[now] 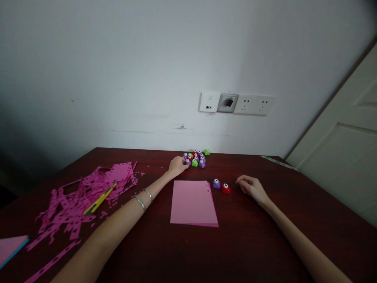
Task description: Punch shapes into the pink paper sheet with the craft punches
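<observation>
My left hand (177, 165) reaches far across the dark red table (265, 236) to a cluster of small craft punches (196, 158) in purple, red and green near the wall. Its fingers curl around a purple punch at the cluster's left edge. My right hand (251, 186) rests on the table with fingers loosely curled, holding nothing. Just left of it stand a red punch (226, 188) and a purple punch (216, 183). A stack of pink paper (193, 202) lies between my arms, with small notches punched along its upper right edge.
A heap of cut pink paper strips (85, 196) covers the left side, with a yellow utility knife (100, 199) on top. More pink paper (11, 247) lies at the left edge. Wall sockets (235, 103) sit above the table. A door (344, 157) stands at the right.
</observation>
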Demonstrator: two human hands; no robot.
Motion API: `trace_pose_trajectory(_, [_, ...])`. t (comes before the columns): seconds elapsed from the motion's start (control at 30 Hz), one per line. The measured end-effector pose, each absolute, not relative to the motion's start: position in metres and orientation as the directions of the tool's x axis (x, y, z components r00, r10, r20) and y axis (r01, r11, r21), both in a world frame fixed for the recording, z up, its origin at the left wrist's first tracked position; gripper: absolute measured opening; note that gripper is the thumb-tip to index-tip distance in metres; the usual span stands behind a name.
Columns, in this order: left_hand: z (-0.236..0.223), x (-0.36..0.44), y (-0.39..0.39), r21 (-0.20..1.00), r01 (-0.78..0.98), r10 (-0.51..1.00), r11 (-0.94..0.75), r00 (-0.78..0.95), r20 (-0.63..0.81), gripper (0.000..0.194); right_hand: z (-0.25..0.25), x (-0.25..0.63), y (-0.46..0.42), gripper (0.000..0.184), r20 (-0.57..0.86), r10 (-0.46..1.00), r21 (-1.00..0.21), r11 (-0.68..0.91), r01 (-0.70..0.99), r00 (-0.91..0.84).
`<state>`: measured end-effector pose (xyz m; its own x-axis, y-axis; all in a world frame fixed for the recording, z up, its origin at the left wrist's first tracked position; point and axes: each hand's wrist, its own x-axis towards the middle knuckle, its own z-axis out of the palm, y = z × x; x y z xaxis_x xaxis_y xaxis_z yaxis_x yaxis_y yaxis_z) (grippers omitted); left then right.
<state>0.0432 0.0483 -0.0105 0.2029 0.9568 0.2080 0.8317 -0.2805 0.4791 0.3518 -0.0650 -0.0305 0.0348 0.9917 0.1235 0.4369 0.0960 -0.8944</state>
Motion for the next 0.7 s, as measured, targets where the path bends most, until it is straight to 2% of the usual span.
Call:
trace_pose_trajectory(0.3, [0.022,0.024,0.019,0.620,0.599,0.861,-0.507,0.377,0.341,0.024,-0.035,0.354,-0.062,0.018,0.146,0.986,-0.922,0.106,0.371,0.080])
trace_pose_trajectory(0.5, [0.030,0.024,-0.016,0.709,0.478,0.828,-0.518,0.488,0.277,0.023,-0.036,0.352,-0.063,0.016,0.171,0.979,-0.926,0.122,0.358,0.108])
trace_pose_trajectory(0.7, [0.025,0.021,-0.031,0.708,0.471,0.798,-0.527,0.561,0.221,0.024,-0.032,0.349,-0.068,0.019,0.163,0.981,-0.926,0.114,0.359,0.108])
